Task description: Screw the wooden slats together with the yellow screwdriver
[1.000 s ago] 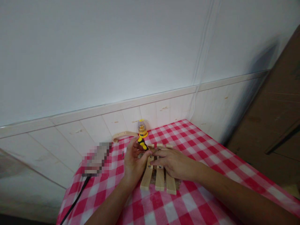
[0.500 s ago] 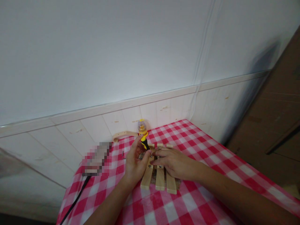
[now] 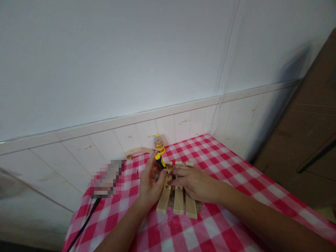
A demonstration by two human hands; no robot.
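Note:
A screwdriver (image 3: 160, 161) with a yellow and black handle leans in my left hand (image 3: 149, 183), between thumb and fingers. Its lower end meets the left slat of a small slatted wooden piece (image 3: 179, 203), near a screw there. That piece has three pale slats lying side by side, with round screw heads (image 3: 167, 187) showing on them. From the right, my right hand (image 3: 198, 182) reaches over the slats and holds the piece, its fingertips near the screwdriver's tip. Part of the slats is hidden beneath this hand.
A clear bottle with yellow parts (image 3: 159, 142) stands by the wall, beside a curved wooden part (image 3: 138, 151). Small screws (image 3: 137, 172) lie left of my hand. A pixelated flat object (image 3: 109, 178) with a black cable (image 3: 85, 224) sits on the checked tablecloth (image 3: 217, 227).
The screwdriver's handle has tipped slightly to the left and down in my left hand. My right hand stays over the slats.

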